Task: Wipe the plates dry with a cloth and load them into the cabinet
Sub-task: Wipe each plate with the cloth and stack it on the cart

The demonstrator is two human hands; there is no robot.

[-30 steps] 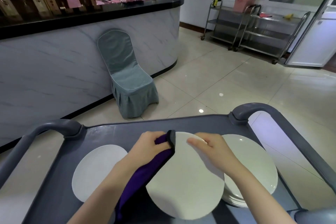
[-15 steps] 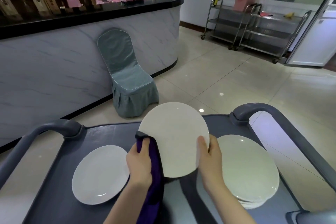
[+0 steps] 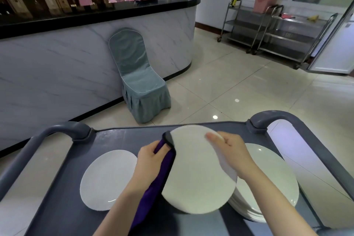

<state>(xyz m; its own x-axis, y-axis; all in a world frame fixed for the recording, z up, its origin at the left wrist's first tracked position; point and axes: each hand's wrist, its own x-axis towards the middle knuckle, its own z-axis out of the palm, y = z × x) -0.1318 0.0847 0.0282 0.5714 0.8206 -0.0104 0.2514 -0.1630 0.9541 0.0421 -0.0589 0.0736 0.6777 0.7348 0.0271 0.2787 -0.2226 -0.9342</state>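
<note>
A large white plate (image 3: 197, 176) is held tilted above the grey cart tray (image 3: 118, 136). My left hand (image 3: 151, 159) grips a purple cloth (image 3: 157, 184) and presses it against the plate's left rim; the cloth hangs down under my forearm. My right hand (image 3: 232, 151) holds the plate's upper right rim, fingers over its face. A single white plate (image 3: 107, 178) lies flat on the tray to the left. A stack of white plates (image 3: 268, 188) sits on the tray to the right, partly hidden by the held plate and my right arm.
The cart has raised grey handles at the left (image 3: 63, 130) and right (image 3: 272, 119). Beyond it stand a covered teal chair (image 3: 138, 78) against a marble counter (image 3: 76, 48), and steel trolleys (image 3: 272, 30) at the far right on tiled floor.
The plate was tipped up facing away half a second ago; it has now come back down and tilted toward me. My left hand with the cloth slid up along its left rim.
</note>
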